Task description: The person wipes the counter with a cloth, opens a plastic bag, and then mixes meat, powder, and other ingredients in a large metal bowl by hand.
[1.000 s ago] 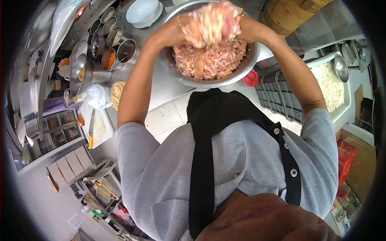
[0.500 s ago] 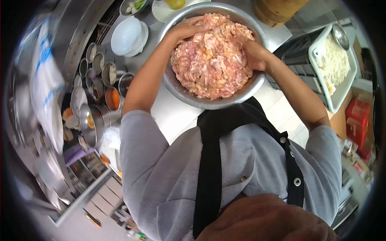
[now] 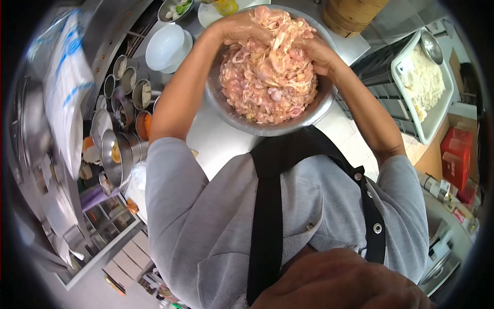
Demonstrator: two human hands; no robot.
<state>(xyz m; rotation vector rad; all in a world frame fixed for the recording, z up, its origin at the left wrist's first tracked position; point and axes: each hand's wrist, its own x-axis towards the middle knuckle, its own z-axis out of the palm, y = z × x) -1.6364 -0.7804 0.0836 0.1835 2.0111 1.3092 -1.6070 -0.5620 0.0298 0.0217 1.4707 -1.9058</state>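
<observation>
A wide metal bowl [image 3: 242, 126] holds a large heap of raw chicken meat [image 3: 267, 90], cut in pieces, pink with pale yellow skin. My left hand [image 3: 247, 28] is at the far left of the heap, its fingers curled into the meat. On the right, my right hand [image 3: 318, 54] grips the same mass, with its fingertips buried. Between both hands a clump of chicken rises above the rest near the far rim. Some fingers of each hand are hidden by the meat.
White bowls [image 3: 165, 47] stand left of the metal bowl, beside several metal containers [image 3: 123, 110] of ingredients. A bamboo steamer [image 3: 352, 15] is at the far right. A white tray of pale shredded food [image 3: 424, 82] with a metal ladle or bowl [image 3: 431, 47] sits above a black crate [image 3: 386, 77].
Both hands have moved toward the far side of the bowl and gathered meat up into a raised clump. The left hand has come inward from the rim.
</observation>
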